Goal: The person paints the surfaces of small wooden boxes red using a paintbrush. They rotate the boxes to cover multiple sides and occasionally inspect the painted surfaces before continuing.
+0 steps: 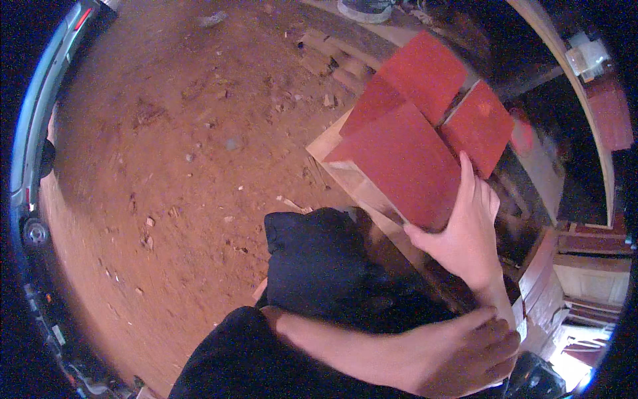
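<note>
1. Head view looks down at our two bare hands and at red wooden blocks on a pale wooden board (332,143), above a floor of red earth (166,166).

2. Our right hand (465,229) holds the large red block (399,163). The fingers lie flat and close together along its right side, the thumb presses on its near lower corner, so the block sits gripped between them.

3. Our left hand (475,352) comes across the lower part of the picture and lies on the right forearm, near the wrist. Its fingers are curled and closed together; we cannot tell if they hold something.

4. We see no container in this picture. The large red block rests on the pale wooden board, which carries the blocks.

5. Behind it stands a second red block (425,73), touching it, and just to the right a smaller red block (478,126), with a narrow dark gap between these two.

6. The left edge of the board ends over the bare earth, which gives wide open room on the left.

7. On the right the room is narrow: dark wooden pieces (551,266) stand near the hand.

8. A dark cloth (319,266) lies below the board, near our body.
</note>
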